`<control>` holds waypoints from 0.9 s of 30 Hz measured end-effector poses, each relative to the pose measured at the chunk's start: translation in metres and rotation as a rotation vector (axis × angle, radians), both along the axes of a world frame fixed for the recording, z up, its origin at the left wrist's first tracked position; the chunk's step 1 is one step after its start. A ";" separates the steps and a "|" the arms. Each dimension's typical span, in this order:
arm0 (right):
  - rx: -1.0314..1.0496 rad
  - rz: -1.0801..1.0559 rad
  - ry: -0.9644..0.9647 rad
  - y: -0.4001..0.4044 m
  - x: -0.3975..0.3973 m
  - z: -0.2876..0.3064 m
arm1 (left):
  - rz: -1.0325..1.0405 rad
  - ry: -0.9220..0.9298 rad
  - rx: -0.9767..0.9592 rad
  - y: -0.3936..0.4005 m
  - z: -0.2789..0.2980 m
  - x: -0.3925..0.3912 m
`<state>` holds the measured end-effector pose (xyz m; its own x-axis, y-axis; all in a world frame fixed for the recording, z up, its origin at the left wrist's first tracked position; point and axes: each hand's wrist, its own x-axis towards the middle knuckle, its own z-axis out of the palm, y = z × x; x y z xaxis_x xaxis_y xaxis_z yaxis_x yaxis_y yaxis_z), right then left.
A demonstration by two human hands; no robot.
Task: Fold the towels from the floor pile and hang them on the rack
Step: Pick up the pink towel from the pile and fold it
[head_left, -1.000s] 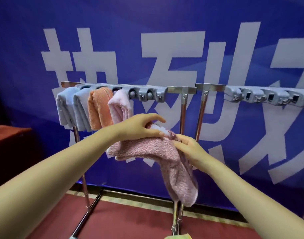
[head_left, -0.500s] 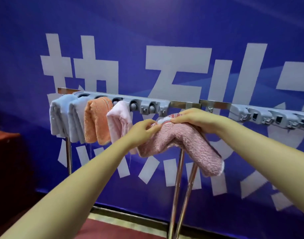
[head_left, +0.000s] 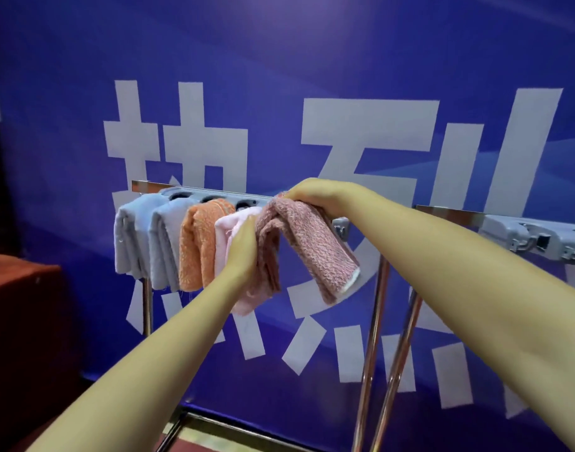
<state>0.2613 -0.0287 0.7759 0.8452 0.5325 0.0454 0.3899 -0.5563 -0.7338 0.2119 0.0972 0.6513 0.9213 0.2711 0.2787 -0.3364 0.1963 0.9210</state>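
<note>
A mauve towel (head_left: 307, 243) is gripped at the rack (head_left: 442, 213) by the right hand (head_left: 315, 194) and pinched by the left hand (head_left: 243, 247), before a blue banner (head_left: 344, 76).

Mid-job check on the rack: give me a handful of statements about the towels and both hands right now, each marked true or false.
1. Both hands are on the dusty pink towel. True: the right hand holds its top at the rail and the left hand grips its hanging left part.
2. The orange towel hangs at the far left end of the rack. False: two light blue towels hang to its left.
3. A pale pink towel hangs between the orange one and the dusty pink one. True.
4. The grey clips on the right rail hold towels. False: the ones in view are bare.
</note>
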 end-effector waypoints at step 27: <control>-0.266 0.038 -0.702 -0.029 0.007 -0.050 | 0.370 0.132 0.420 -0.035 0.023 0.032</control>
